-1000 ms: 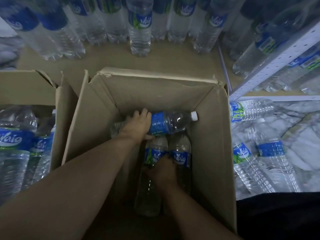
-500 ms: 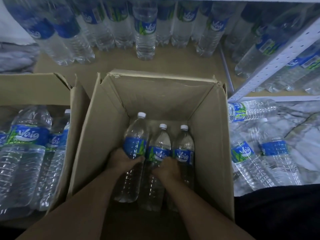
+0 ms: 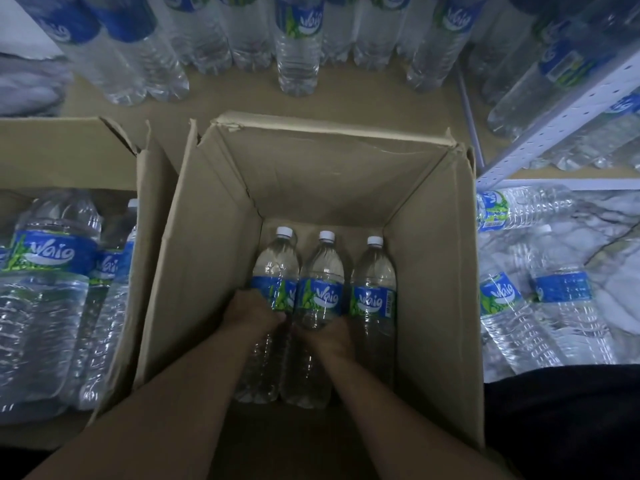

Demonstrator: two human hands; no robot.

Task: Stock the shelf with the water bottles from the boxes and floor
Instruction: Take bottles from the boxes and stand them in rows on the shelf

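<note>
Three clear water bottles with blue labels and white caps lie side by side in the open middle box (image 3: 207, 258). My left hand (image 3: 251, 311) grips the left bottle (image 3: 277, 268) just below its label. My right hand (image 3: 332, 336) grips the middle bottle (image 3: 322, 271) below its label. The right bottle (image 3: 374, 292) lies untouched beside them. The shelf (image 3: 381, 98) beyond the box holds a row of upright bottles, one of them (image 3: 299, 46) standing in front.
A second box (image 3: 69, 161) on the left holds several lying bottles. Several more bottles (image 3: 502, 306) lie on the marble floor to the right. A white perforated shelf post (image 3: 561, 112) slants at the upper right. Dark cloth covers the lower right corner.
My left hand has swung the crosswise bottle round and laid it at the left of the other two. My right hand stays on the middle bottle. All three now lie parallel, caps pointing away.
</note>
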